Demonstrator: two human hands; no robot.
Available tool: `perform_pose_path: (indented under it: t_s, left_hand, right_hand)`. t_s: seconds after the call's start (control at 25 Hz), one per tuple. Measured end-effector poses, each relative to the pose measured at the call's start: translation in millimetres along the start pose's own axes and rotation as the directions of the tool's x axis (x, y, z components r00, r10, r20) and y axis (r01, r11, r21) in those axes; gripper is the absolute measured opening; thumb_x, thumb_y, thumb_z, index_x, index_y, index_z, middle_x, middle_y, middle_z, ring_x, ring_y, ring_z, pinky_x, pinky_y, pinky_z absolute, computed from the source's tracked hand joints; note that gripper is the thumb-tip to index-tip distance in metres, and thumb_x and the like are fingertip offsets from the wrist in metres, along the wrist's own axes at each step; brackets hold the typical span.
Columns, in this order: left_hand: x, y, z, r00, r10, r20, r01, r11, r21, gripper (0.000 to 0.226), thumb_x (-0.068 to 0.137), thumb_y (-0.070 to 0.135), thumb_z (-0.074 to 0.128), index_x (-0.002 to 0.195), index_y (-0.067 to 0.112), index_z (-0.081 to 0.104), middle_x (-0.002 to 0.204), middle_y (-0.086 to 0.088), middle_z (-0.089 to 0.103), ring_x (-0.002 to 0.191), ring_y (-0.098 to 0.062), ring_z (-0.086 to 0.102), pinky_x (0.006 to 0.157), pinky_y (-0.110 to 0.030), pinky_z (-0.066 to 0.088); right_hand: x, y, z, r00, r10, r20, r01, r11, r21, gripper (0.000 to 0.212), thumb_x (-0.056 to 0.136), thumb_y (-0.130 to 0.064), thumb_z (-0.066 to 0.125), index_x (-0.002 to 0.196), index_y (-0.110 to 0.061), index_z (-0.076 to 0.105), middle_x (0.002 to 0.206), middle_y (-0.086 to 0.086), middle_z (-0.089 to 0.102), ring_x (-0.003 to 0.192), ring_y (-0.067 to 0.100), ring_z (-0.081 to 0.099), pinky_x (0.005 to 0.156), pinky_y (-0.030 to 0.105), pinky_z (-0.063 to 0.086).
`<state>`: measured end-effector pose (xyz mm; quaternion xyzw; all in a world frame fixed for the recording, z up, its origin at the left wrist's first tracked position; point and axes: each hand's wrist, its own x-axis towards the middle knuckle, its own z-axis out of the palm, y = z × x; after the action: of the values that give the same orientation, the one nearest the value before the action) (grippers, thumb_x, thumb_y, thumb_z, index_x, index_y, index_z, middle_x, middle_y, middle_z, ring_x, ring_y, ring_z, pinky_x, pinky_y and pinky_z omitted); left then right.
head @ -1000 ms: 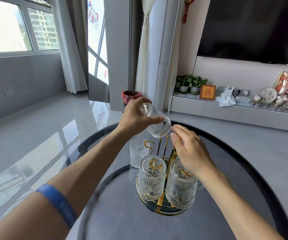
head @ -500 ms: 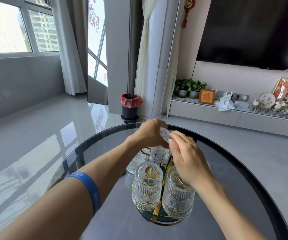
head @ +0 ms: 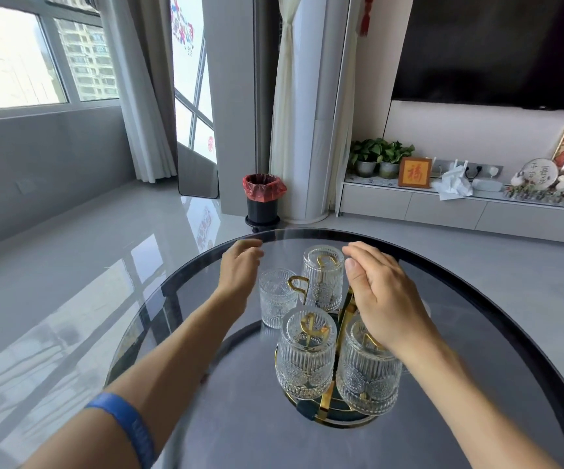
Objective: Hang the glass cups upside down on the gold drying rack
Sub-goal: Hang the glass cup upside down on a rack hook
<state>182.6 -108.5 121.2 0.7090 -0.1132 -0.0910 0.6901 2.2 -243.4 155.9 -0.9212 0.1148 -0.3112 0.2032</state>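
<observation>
Right hand [head: 383, 299], fingers loosely spread and empty, hides part of the gold rack [head: 343, 319]; left hand [head: 240, 269] open, empty

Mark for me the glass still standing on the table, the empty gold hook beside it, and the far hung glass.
standing glass [head: 276, 301]: head view, on its ribbed side wall.
empty gold hook [head: 298, 286]: head view, on the loop's top.
far hung glass [head: 322, 279]: head view, on its ribbed side.

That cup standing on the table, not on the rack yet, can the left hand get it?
Probably yes. The left hand is open and empty, just left of the loose cup, with nothing between them. The empty gold hook sits on the cup's other side, out of the way.
</observation>
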Motion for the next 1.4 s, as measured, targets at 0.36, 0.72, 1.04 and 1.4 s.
perform_pose_path:
  t_s: [0.36, 0.72, 1.04, 1.4]
  left_hand:
    - [-17, -86, -3, 0.948, -0.151, 0.281, 0.085, 0.969, 0.234, 0.110, 0.059, 0.031, 0.094, 0.149, 0.026, 0.030, 0.148, -0.006, 0.045, 0.137, -0.026, 0.039, 0.114, -0.050, 0.032]
    - [-15, -105, 2, 0.989, -0.114, 0.095, 0.087, 0.963, 0.256, 0.079, 0.051, 0.056, 0.089, 0.117, 0.030, 0.053, 0.117, 0.008, 0.063, 0.113, -0.020, 0.058, 0.102, -0.045, 0.046]
    - [-28, -95, -40, 0.998, -0.066, 0.009, 0.066, 0.947, -0.316, 0.057, 0.057, 0.032, 0.087, 0.103, 0.019, 0.057, 0.101, -0.009, 0.074, 0.088, -0.024, 0.074, 0.072, -0.041, 0.062]
    - [-38, -5, -58, 0.969, 0.248, -0.004, -0.238, 0.925, -0.296, 0.052, 0.059, 0.046, 0.085, 0.104, 0.034, 0.062, 0.092, 0.007, 0.073, 0.082, -0.010, 0.070, 0.072, -0.025, 0.053]
  right_hand:
    - [0, 1, 0, 1.000, 0.016, -0.003, -0.016, 1.000, 0.009, 0.037, 0.102, -0.023, 0.039, 0.131, -0.008, 0.055, 0.138, 0.007, 0.056, 0.129, 0.020, 0.046, 0.105, 0.025, 0.029]
    - [0, 2, 2, 1.000, 0.031, -0.007, -0.030, 0.999, 0.039, 0.037, 0.101, -0.025, 0.040, 0.131, -0.010, 0.057, 0.139, 0.005, 0.055, 0.129, 0.019, 0.046, 0.107, 0.039, 0.038]
    - [0, 1, 1, 0.999, 0.032, -0.013, -0.031, 0.997, 0.070, 0.034, 0.101, -0.023, 0.042, 0.128, -0.011, 0.059, 0.136, 0.005, 0.058, 0.126, 0.021, 0.049, 0.101, 0.047, 0.043]
    - [-1, -2, -1, 0.998, 0.037, -0.041, -0.033, 0.995, 0.094, 0.031, 0.101, -0.019, 0.045, 0.125, -0.009, 0.060, 0.131, 0.005, 0.061, 0.121, 0.022, 0.052, 0.100, 0.043, 0.043]
